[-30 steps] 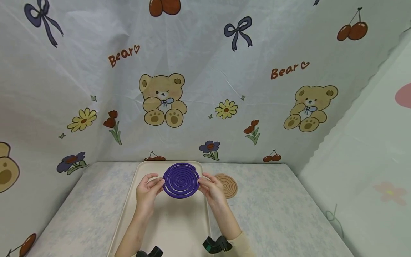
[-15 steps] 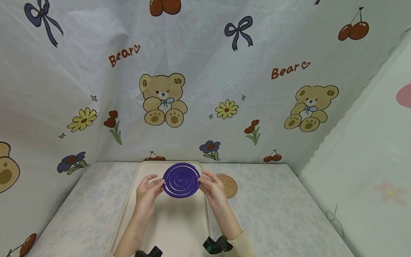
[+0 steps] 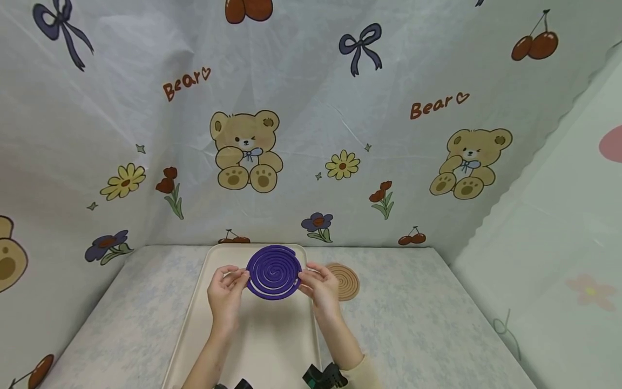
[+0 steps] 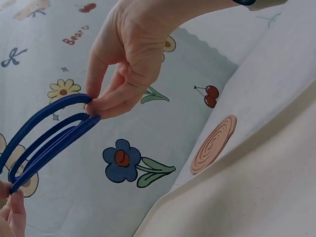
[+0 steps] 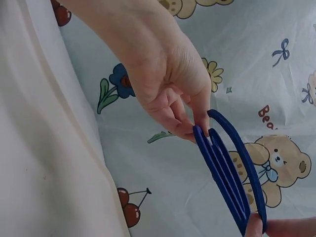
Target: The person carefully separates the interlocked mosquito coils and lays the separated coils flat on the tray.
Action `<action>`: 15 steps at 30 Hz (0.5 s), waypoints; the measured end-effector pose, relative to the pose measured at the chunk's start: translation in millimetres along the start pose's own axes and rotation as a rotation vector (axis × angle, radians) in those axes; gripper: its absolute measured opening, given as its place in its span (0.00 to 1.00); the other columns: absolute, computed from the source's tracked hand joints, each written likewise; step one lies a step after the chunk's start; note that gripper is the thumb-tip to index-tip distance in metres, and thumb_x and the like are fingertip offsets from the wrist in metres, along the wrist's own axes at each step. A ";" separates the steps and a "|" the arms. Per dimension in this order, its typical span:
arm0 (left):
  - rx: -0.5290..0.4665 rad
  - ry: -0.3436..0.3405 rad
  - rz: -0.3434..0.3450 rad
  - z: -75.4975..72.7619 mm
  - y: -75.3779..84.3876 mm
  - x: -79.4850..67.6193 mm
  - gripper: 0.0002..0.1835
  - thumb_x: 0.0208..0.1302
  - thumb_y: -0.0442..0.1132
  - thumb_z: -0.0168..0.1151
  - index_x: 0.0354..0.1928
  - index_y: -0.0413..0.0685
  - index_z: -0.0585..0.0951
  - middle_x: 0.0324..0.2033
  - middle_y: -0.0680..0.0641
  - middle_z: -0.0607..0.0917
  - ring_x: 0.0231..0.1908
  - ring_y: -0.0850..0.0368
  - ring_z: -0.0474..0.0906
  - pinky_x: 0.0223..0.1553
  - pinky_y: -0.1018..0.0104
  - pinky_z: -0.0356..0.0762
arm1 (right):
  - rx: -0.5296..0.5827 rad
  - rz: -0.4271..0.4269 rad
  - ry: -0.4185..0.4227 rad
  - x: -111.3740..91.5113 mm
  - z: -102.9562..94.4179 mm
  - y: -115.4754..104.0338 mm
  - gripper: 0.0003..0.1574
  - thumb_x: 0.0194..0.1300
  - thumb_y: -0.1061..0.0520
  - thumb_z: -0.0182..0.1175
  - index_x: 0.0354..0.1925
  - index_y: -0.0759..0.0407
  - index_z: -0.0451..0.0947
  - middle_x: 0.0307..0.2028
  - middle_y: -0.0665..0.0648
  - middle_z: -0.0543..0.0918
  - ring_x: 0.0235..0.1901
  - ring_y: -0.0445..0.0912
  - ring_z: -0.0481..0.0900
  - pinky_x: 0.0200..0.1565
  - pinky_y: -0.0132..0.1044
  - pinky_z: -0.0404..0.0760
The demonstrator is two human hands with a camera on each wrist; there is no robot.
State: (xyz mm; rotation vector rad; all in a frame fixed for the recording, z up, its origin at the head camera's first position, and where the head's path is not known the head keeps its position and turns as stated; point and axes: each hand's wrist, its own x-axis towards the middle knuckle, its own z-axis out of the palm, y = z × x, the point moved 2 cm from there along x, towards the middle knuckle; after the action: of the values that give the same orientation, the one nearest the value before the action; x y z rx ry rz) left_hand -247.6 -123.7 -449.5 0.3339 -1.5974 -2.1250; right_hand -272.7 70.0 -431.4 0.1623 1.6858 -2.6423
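A purple spiral coil [image 3: 274,273] is held up flat above the far end of a cream tray [image 3: 262,346]. My left hand [image 3: 238,278] pinches its left rim and my right hand [image 3: 306,278] pinches its right rim. In the left wrist view the coil [image 4: 49,138] runs edge-on from my left fingertips [image 4: 10,202] to the right hand [image 4: 94,106], showing two separate spiral strands. The right wrist view shows the coil [image 5: 227,173] between the left hand [image 5: 200,128] and my right fingertips [image 5: 256,228].
A tan spiral coil [image 3: 344,281] lies flat on the table just right of the tray, also seen as the tan coil [image 4: 213,144] beside the tray rim [image 4: 256,187]. Printed bear cloth [image 3: 340,108] walls the back and sides.
The purple coil stays held between both hands and has turned slightly. My left fingers have closed more tightly over its rim.
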 end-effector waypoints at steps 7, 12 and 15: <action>-0.024 -0.068 -0.060 -5.7 5.5 5.9 0.11 0.58 0.25 0.63 0.38 0.42 0.72 0.24 0.60 0.84 0.29 0.68 0.82 0.34 0.75 0.83 | -0.090 -0.056 -0.044 4.4 -3.4 -8.6 0.26 0.58 0.74 0.59 0.56 0.72 0.70 0.25 0.45 0.85 0.25 0.35 0.83 0.31 0.25 0.83; -0.009 -0.114 -0.104 -6.0 7.4 7.1 0.11 0.59 0.25 0.62 0.38 0.44 0.72 0.24 0.60 0.85 0.30 0.65 0.83 0.36 0.74 0.84 | -0.090 -0.046 -0.064 6.7 -6.5 -12.0 0.26 0.57 0.74 0.59 0.56 0.72 0.70 0.24 0.46 0.86 0.25 0.36 0.83 0.30 0.25 0.83; 0.008 -0.121 -0.111 -6.2 6.8 7.3 0.10 0.60 0.26 0.61 0.39 0.43 0.71 0.24 0.61 0.85 0.30 0.65 0.83 0.36 0.74 0.84 | -0.081 -0.030 -0.065 6.3 -6.6 -12.0 0.25 0.57 0.75 0.58 0.54 0.72 0.71 0.24 0.47 0.86 0.25 0.37 0.83 0.30 0.25 0.83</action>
State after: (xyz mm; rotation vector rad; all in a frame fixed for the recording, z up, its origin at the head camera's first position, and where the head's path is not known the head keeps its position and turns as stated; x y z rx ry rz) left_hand -249.7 -134.0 -444.3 0.3084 -1.6916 -2.2611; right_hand -279.1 81.4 -423.9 0.0502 1.7841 -2.5644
